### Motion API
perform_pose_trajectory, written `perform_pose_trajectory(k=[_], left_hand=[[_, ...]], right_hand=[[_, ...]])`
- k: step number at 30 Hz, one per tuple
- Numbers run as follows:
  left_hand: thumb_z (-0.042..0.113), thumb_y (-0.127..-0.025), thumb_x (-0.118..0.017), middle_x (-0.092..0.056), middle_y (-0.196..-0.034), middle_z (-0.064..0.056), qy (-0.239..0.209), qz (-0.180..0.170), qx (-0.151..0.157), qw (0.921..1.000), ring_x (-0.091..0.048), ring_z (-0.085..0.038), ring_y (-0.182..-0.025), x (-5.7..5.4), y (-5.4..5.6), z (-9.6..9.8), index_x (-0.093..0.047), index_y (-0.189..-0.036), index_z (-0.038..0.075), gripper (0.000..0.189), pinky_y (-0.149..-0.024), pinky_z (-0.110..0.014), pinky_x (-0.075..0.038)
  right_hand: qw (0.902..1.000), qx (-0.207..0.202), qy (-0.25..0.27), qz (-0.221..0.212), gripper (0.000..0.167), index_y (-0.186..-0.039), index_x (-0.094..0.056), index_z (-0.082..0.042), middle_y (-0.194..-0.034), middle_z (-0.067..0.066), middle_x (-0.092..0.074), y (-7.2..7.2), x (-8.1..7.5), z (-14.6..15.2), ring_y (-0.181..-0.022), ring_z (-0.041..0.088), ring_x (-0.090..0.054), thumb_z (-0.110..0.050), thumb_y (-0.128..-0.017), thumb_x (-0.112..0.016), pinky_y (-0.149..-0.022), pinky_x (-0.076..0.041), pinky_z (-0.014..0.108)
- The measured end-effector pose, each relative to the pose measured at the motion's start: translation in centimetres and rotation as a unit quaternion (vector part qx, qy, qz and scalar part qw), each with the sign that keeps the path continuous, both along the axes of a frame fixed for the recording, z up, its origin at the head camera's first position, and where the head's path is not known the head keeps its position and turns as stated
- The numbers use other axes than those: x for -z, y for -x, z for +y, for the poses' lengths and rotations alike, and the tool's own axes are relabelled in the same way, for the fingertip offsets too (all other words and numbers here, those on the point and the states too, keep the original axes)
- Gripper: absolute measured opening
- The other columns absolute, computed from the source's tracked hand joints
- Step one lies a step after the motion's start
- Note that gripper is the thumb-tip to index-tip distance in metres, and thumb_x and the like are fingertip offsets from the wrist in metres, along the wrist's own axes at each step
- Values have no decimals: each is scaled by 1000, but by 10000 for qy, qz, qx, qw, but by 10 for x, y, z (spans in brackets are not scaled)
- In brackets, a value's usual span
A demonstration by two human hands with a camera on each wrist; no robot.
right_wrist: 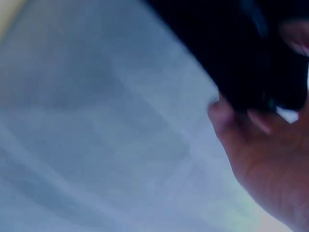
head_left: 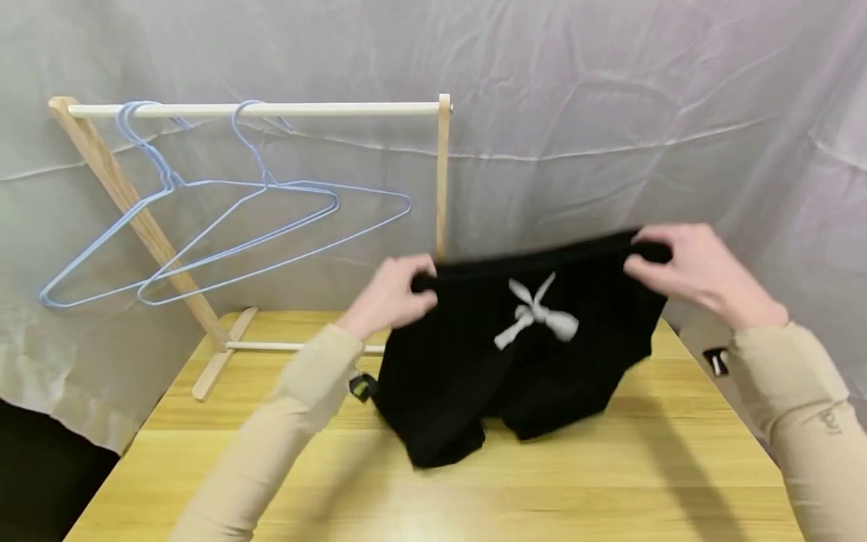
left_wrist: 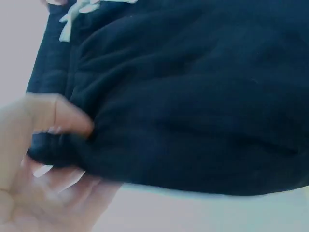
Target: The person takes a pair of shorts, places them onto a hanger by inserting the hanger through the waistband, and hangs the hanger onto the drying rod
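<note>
Between my two hands hangs a pair of black shorts (head_left: 542, 361), its waistband up and the leg openings down over the table. A white drawstring (head_left: 538, 312) is tied in a bow at the front. With thumb and fingers my left hand (head_left: 393, 297) grips the left end of the waistband; the left wrist view shows that thumb (left_wrist: 67, 116) lying across the dark fabric. My right hand (head_left: 701, 271) pinches the other end, slightly higher, so the waistband slants. In the right wrist view, fingers (right_wrist: 224, 116) curl at the cloth's edge.
Behind my left hand stands a wooden rack (head_left: 443, 173) with a white rail (head_left: 339, 110). Several blue wire hangers (head_left: 203, 278) hang from it on the left. The wooden table (head_left: 542, 497) lies below, and a grey curtain (head_left: 609, 98) covers the background.
</note>
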State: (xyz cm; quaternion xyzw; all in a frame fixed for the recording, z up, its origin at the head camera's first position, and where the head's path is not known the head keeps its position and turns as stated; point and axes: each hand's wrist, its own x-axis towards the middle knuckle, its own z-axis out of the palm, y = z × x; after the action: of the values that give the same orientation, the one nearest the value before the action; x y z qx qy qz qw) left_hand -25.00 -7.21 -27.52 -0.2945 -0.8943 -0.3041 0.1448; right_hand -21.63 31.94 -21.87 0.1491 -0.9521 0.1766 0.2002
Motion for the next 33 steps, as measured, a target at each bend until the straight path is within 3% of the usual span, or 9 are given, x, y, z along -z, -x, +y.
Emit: perform_pose_trajectory(k=[3, 6, 9, 12, 15, 20, 25, 29, 33], left_hand=[[2, -79, -61, -72, -98, -12, -744, 927, -303, 9924, -60, -30, -84, -56, -6, -7, -61, -99, 7, 20, -80, -42, -49], [0, -80, -56, -69, -94, -13, -1029, 1722, -732, 9769, -58, -31, -81, -98, -15, -15, -59, -98, 5, 19, -77, -42, -46], [-2, -81, -53, -66, -90, -9, -1188, 2286, -1253, 9581, -57, -30, -83, -123, -23, -26, -60, -97, 5, 19, -77, -43, -45], [-4, -81, -52, -65, -89, -8, -1301, 2596, -1638, 9428, -56, -28, -83, -131, -27, -34, -62, -96, 6, 20, -75, -43, -43], [-5, -81, -52, -66, -91, -8, -1246, 2574, -1696, 9431, -57, -29, -84, -123, -24, -39, -63, -95, 7, 21, -74, -45, -44], [0, -81, -54, -70, -92, -9, -880, 2090, -1662, 9597, -63, -33, -82, -95, -20, -46, -64, -93, 11, 19, -70, -53, -48], [5, -78, -59, -71, -79, -11, -579, 1435, -1620, 9746, -59, -33, -70, -59, -22, -57, -64, -84, 13, 11, -61, -49, -46], [7, -74, -64, -53, -56, -3, -397, 979, -1492, 9832, -48, -24, -58, -32, -24, -65, -60, -72, 14, 9, -55, -36, -37], [12, -75, -69, -43, -51, 2, -71, 663, -1385, 9881, -45, -17, -53, -12, -28, -70, -55, -68, 15, 15, -54, -31, -34]], right_hand=[[9917, 529, 875, 784, 40, -101, -77, -9, -97, -9, -74, 1, -48, -15, -88, -7, -54, -27, -97, -41, -83, -37, 17], [9684, 641, 1624, 1781, 43, -76, -76, -27, -74, -39, -57, 1, -80, -35, -75, -21, -43, -30, -96, -38, -74, -29, 9], [9449, 490, 1951, 2582, 39, -63, -61, -44, -63, -46, -45, -2, -94, -55, -65, -19, -41, -25, -93, -45, -67, -28, 11], [9351, 242, 2047, 2882, 38, -60, -59, -41, -59, -41, -45, -4, -95, -69, -58, -14, -41, -17, -88, -50, -61, -28, 14], [9400, 174, 2072, 2703, 33, -61, -66, -27, -57, -38, -46, -3, -87, -73, -55, -10, -41, -15, -87, -49, -60, -30, 15], [9526, 203, 1928, 2345, 29, -64, -68, -3, -52, -34, -40, 2, -61, -72, -53, -6, -36, -12, -85, -49, -59, -29, 17], [9641, 106, 1661, 2067, 33, -49, -46, -7, -47, -18, -29, 5, -24, -69, -50, -1, -25, -9, -82, -50, -53, -22, 21], [9698, 101, 1612, 1825, 36, -48, -36, -10, -48, -13, -25, 3, 7, -66, -50, -1, -22, -8, -81, -51, -52, -19, 21], [9686, 213, 1750, 1756, 38, -48, -33, -9, -48, -13, -23, 0, 34, -65, -50, -2, -21, -6, -81, -51, -51, -19, 21]])
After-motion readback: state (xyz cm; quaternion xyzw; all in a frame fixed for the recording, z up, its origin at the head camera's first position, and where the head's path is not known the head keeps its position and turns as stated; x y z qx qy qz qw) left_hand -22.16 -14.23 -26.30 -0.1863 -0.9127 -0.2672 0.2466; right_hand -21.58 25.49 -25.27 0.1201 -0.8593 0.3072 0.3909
